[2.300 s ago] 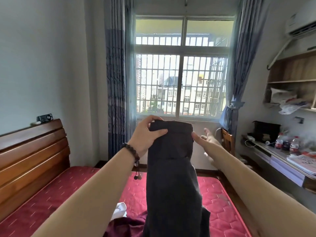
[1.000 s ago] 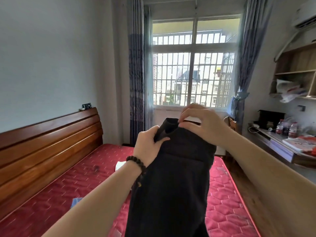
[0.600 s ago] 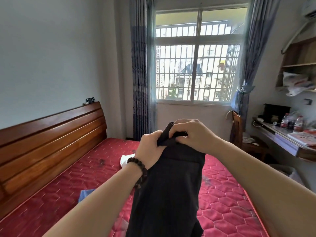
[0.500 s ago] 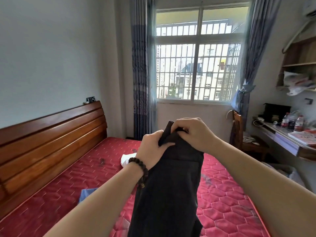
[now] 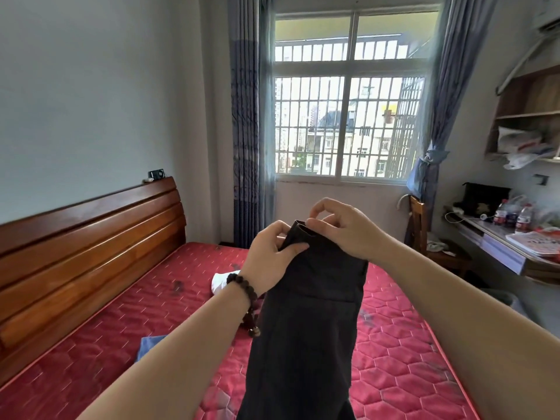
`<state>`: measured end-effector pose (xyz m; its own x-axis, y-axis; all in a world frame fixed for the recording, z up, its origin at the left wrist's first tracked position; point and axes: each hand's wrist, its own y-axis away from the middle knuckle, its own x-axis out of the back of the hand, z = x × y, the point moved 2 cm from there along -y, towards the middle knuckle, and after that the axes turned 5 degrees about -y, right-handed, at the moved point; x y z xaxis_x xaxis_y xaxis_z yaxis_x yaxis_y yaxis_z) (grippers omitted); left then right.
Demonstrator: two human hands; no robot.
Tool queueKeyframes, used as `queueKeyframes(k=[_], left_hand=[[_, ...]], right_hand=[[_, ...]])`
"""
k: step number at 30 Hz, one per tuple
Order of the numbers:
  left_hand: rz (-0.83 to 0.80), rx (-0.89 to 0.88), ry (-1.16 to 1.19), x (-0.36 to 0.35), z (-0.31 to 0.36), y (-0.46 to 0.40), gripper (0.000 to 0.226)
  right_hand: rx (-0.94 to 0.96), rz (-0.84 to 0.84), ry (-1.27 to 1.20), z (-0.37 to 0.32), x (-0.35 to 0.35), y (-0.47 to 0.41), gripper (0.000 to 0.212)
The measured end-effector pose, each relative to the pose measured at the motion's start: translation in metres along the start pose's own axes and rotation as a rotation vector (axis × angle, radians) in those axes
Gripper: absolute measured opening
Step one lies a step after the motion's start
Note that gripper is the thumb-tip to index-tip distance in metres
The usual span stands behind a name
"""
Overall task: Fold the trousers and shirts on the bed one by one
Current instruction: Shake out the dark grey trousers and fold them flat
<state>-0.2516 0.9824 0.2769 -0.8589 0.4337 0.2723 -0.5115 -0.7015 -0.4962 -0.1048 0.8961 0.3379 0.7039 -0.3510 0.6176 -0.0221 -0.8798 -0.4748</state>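
Observation:
Dark trousers (image 5: pixel 306 322) hang in the air in front of me, above the red quilted bed (image 5: pixel 169 301). My left hand (image 5: pixel 269 256), with a bead bracelet at the wrist, pinches the left side of the waistband between thumb and fingers. My right hand (image 5: pixel 342 228) lies over the top edge, its thumb and forefinger pinching the waistband, the other fingers lifted. The trouser legs drop out of view at the bottom. A white garment (image 5: pixel 219 280) and a blue garment (image 5: pixel 148 345) lie on the mattress behind my left arm.
A wooden headboard (image 5: pixel 88 256) runs along the left wall. A barred window (image 5: pixel 348 122) with blue curtains faces me. A wooden chair (image 5: pixel 424 234), a desk (image 5: pixel 503 250) with bottles and papers, and wall shelves stand on the right.
The trousers came lower and closer as my hands gathered the waistband together. My right hand, which was gripping the top edge, now has several fingers lifted and pinches it.

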Motion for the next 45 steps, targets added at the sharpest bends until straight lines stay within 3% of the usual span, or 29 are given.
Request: queueKeyframes(k=[4,8,10,12,15,18,20,22,25,26,29,36,39,43,45], left_hand=[[0.007,0.035,0.174,0.015,-0.001,-0.007,0.011],[-0.148,0.074,0.258,0.019,0.001,-0.009,0.03],[-0.208,0.069,0.221,0.017,0.003,-0.01,0.025],[-0.179,0.038,0.167,0.018,0.006,-0.012,0.022],[-0.098,-0.001,0.183,0.02,0.008,-0.012,0.023],[-0.022,-0.01,0.209,0.022,0.009,-0.01,0.023],[0.02,-0.026,0.178,0.022,0.009,-0.01,0.024],[0.058,-0.038,0.159,0.021,0.011,-0.011,0.025],[0.08,-0.029,0.232,0.019,0.014,-0.011,0.025],[0.081,-0.025,0.256,0.018,0.015,-0.011,0.024],[0.111,-0.034,0.246,0.02,0.016,-0.009,0.024],[0.075,0.075,0.214,0.021,0.008,0.002,0.012],[0.139,0.028,0.252,0.012,0.015,0.001,0.013],[0.229,0.023,0.275,0.0,0.029,-0.004,0.01],[0.236,0.021,0.274,-0.005,0.033,-0.005,0.01]], right_hand=[[-0.066,-0.197,0.255,0.015,0.015,0.005,0.022],[0.049,-0.099,0.262,0.015,0.012,0.007,0.02],[0.1,-0.085,0.29,0.014,0.01,0.008,0.023],[0.144,-0.062,0.354,0.016,0.013,0.012,0.019],[0.142,0.033,0.463,0.032,0.034,0.023,0.029],[-0.078,-0.027,0.163,0.046,0.045,0.035,0.023],[-0.079,0.041,0.012,0.054,0.045,0.041,0.022],[-0.04,0.212,-0.121,0.061,0.044,0.045,0.034],[-0.101,0.364,-0.727,0.073,0.027,0.056,0.073],[-0.145,0.361,-0.811,0.078,0.019,0.059,0.076],[-0.195,0.3,-0.743,0.081,0.002,0.064,0.052],[-0.074,0.486,-0.759,0.065,0.01,0.056,0.029],[-0.105,0.39,-0.789,0.072,0.019,0.068,0.043],[-0.478,-0.115,-0.565,0.104,0.005,0.113,0.045],[-0.512,-0.049,-0.46,0.116,0.007,0.129,0.036]])
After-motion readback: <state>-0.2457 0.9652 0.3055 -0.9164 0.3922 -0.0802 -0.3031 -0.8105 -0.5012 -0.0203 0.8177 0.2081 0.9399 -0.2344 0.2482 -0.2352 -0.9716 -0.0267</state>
